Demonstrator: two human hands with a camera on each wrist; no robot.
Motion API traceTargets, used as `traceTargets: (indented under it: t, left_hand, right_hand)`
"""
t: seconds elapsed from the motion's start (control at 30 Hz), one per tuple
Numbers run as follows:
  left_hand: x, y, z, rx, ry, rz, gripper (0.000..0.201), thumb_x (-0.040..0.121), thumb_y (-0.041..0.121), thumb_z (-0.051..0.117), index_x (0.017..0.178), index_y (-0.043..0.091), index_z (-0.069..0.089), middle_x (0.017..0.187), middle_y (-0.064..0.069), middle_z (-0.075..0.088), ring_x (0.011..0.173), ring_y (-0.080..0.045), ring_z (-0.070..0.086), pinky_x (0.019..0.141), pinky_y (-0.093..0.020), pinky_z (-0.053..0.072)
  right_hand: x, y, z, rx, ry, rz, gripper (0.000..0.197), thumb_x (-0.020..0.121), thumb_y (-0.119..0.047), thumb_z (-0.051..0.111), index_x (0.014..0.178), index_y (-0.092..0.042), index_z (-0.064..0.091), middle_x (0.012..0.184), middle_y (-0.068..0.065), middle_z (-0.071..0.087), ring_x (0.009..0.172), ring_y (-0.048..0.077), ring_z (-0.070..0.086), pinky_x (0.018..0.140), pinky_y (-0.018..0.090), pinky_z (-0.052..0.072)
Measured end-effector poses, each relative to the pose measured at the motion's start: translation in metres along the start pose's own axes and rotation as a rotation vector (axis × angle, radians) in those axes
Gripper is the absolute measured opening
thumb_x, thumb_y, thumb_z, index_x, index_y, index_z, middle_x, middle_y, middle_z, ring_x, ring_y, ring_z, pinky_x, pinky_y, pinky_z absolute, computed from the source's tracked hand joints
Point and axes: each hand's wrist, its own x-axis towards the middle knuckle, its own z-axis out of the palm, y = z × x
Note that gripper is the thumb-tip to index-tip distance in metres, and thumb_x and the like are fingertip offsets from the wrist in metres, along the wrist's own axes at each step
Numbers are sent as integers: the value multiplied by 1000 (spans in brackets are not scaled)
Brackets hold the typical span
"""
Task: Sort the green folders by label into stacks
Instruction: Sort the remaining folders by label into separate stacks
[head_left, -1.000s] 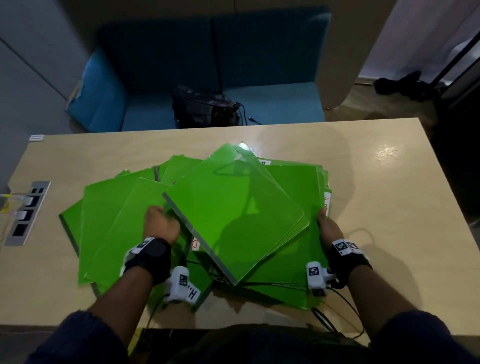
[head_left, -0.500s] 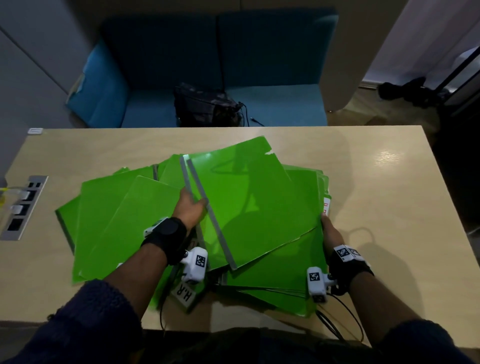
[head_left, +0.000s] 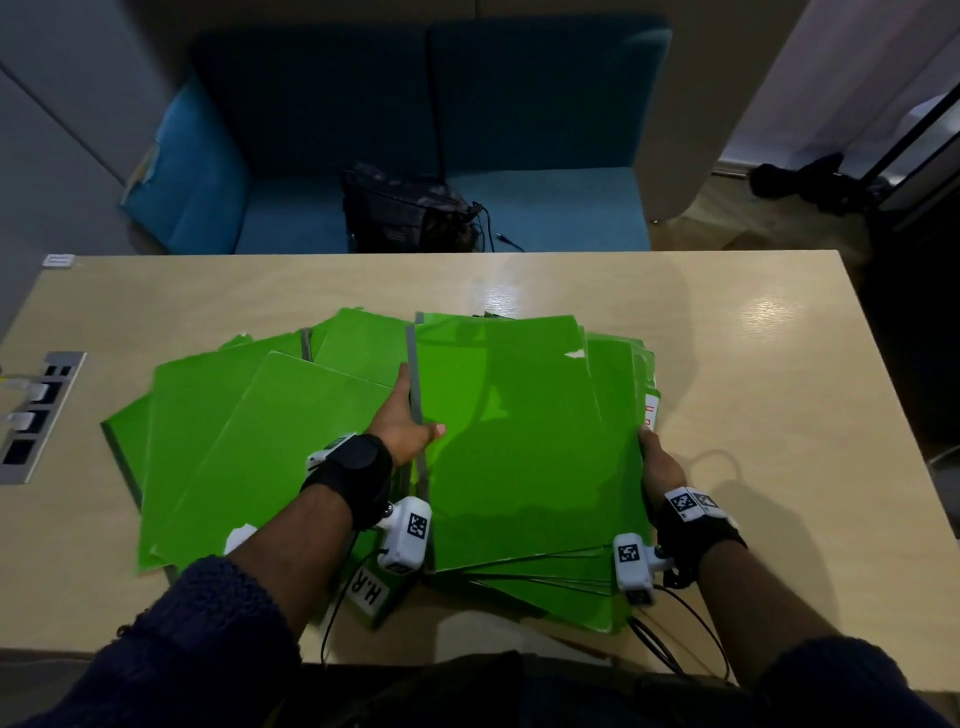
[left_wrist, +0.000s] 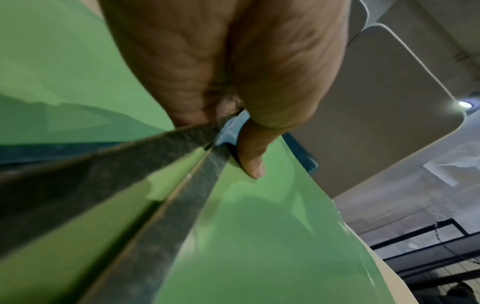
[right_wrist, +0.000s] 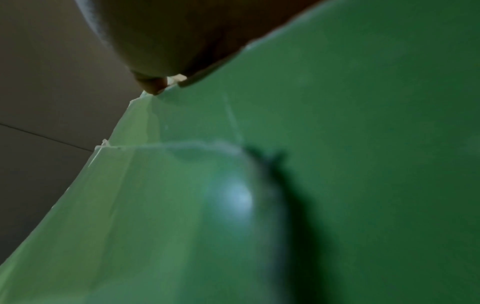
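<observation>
Nearest, at the desk's near edge, a folder corner bearing a white label marked "H.R", poking out beneath the left wrist. Just beyond, left hand gripping the grey spine of the top folder, thumb pressed on its green cover, fingers curled under the edge. At the right side, right hand clasped on the right edge of that same folder, fingers tucked out of sight beneath. Glossy, bright green cover, a small white tear near its far right corner, lying atop a squared pile of green folders with a red-lettered label peeking out at the right. To the left, more green folders fanned loosely across the desk. Pale wood desk, with a grey socket panel set in at far left. Beyond the far edge, a blue sofa carrying a dark bag with a trailing cable.
</observation>
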Motion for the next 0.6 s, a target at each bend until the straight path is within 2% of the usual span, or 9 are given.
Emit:
traceTargets:
  t: [0.1,0.2,0.33,0.4,0.5,0.6]
  left_hand:
    - [-5,-1,14,-7,-6,-4,111,82,2,73,155,25,-6,163,-3,17,146,-28,29,116,-40,33]
    - [-6,-1,21,-44,57,-12,104,81,0,73,156,23,4,162,-4,22,144,-28,33,115,-39,35]
    - [-7,-4,18,-64,5,6,100,82,-1,71,156,27,10,162,-3,22,142,-28,36,113,-40,37]
    - [-6,-3,16,-35,-17,12,99,82,-1,71,155,29,11,162,-3,22,141,-29,36,112,-41,38]
    - [-6,-1,20,21,-32,15,100,83,0,71,155,29,9,161,-5,24,140,-30,39,112,-41,39]
    - [-9,0,34,90,-80,21,101,85,4,70,155,28,2,160,-5,28,138,-29,42,111,-41,41]
  right_hand:
    - [-2,0,1,-1,14,-16,66,101,-53,39,128,4,60,105,21,62,89,32,58,81,36,45]
    - [-4,1,2,21,12,-22,65,102,-52,38,125,4,60,100,20,62,77,29,57,69,34,43]
    - [-7,0,2,17,8,-18,65,102,-53,37,126,2,59,99,18,62,78,30,57,68,34,43]
    - [-9,-2,1,15,10,0,65,101,-55,38,123,2,61,95,18,64,80,31,59,71,36,48]
    - [-6,-1,1,6,19,0,66,100,-54,39,124,4,61,104,21,65,90,35,61,82,41,51]
    - [-9,1,0,12,4,-11,69,101,-56,35,124,4,61,108,23,64,92,35,61,80,39,51]
